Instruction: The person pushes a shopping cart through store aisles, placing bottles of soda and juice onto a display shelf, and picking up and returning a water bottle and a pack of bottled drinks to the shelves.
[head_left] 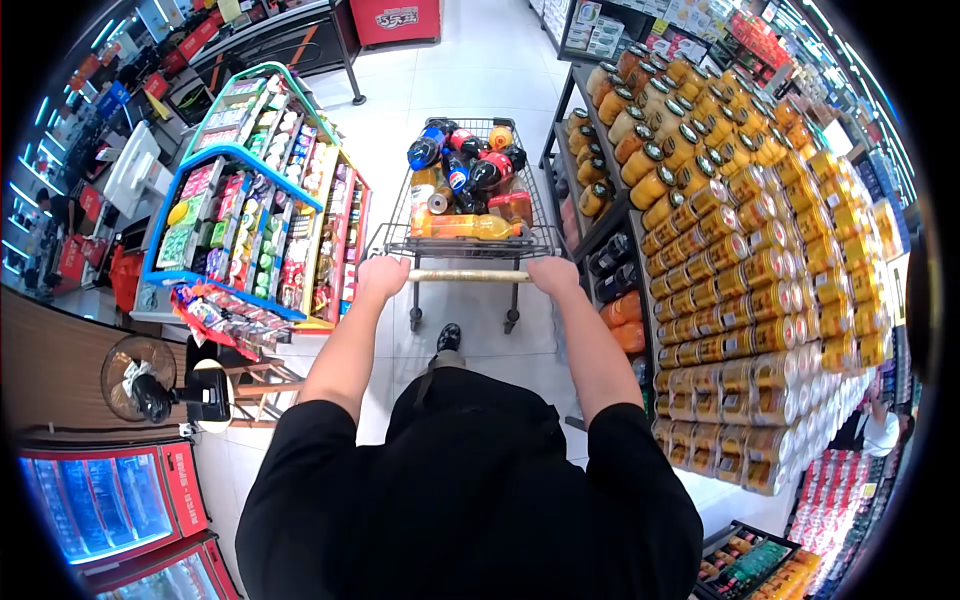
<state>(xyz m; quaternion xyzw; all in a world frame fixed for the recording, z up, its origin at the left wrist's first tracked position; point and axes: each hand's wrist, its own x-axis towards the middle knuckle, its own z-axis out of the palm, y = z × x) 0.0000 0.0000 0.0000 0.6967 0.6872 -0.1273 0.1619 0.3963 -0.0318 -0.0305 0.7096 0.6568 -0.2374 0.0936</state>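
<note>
Both of my hands grip the pale handle bar (468, 276) of a wire shopping cart (398, 240), with fingers wrapped round it. My left hand (385, 274) is at the bar's left end, my right hand (553, 274) at its right end. Bottles and cans fill the cart. An orange drink bottle (465, 227) lies across the near side. Behind it are a can (437, 203), a blue-labelled cola bottle (458, 178) and other dark cola bottles (486, 175). A red pack (510, 207) sits at the right. The lower layers are hidden.
A candy rack (250, 200) stands close on the left, and shelves of jars (655, 150) and stacked cans (720, 300) on the right. White tiled floor (460, 80) runs ahead between them. A fan (145, 385) and drink coolers (100, 500) are at lower left.
</note>
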